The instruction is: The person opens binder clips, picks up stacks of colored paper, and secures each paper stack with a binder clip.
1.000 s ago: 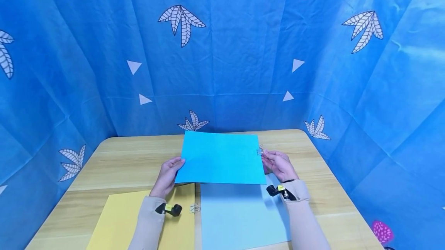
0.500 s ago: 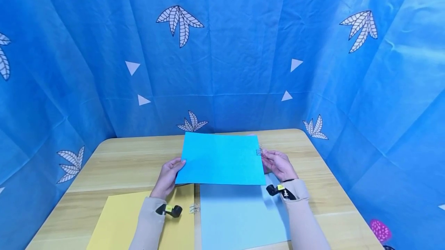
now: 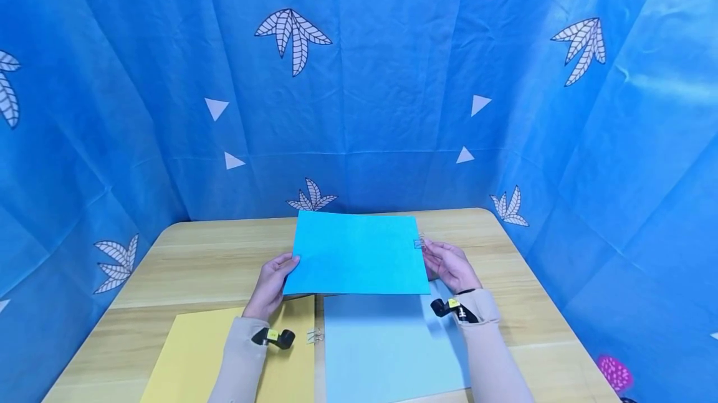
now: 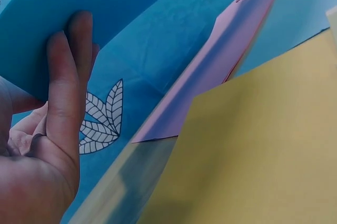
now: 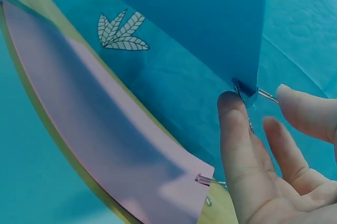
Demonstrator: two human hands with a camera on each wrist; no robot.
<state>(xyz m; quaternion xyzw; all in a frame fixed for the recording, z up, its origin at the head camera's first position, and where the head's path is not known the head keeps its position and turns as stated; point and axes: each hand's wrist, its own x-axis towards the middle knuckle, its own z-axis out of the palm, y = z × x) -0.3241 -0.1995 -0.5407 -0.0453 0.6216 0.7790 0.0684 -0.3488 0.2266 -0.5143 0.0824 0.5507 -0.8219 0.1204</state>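
A bright blue sheet of paper (image 3: 356, 253) is held up over the table between both hands. My left hand (image 3: 268, 288) holds its left edge, the thumb on top and fingers underneath. A binder clip (image 5: 246, 91) with wire handles sits on the sheet's right edge. My right hand (image 3: 451, 266) pinches that clip's handles, thumb on one and forefinger on the other. Below the blue sheet lies pink paper (image 5: 121, 129) with a clip (image 5: 202, 180) on its edge; the blue sheet hides it in the head view.
Yellow paper (image 3: 191, 353) lies at front left under my left forearm, with a binder clip (image 3: 315, 336) on its right edge. Beside it is light blue paper (image 3: 392, 347). The wooden table (image 3: 224, 247) meets a patterned blue curtain (image 3: 387, 110) behind and at both sides.
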